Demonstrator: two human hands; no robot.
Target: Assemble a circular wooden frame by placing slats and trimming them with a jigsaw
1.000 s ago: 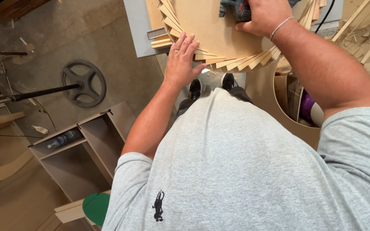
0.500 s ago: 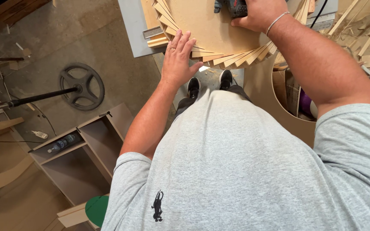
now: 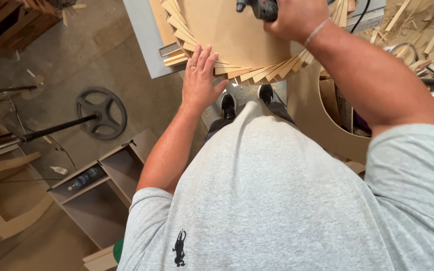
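Fanned stack of thin wooden boards point(image 3: 237, 45), spread in a spiral on the grey table point(image 3: 141, 35) directly ahead of the person. The left hand point(image 3: 199, 80) lies flat on the stack's near edge, fingers spread, its grip open. The right hand point(image 3: 297, 17) has its grip closed around a dark power tool point(image 3: 259, 7) resting on the top board. A black wheel point(image 3: 101, 111) lies on the floor to the left.
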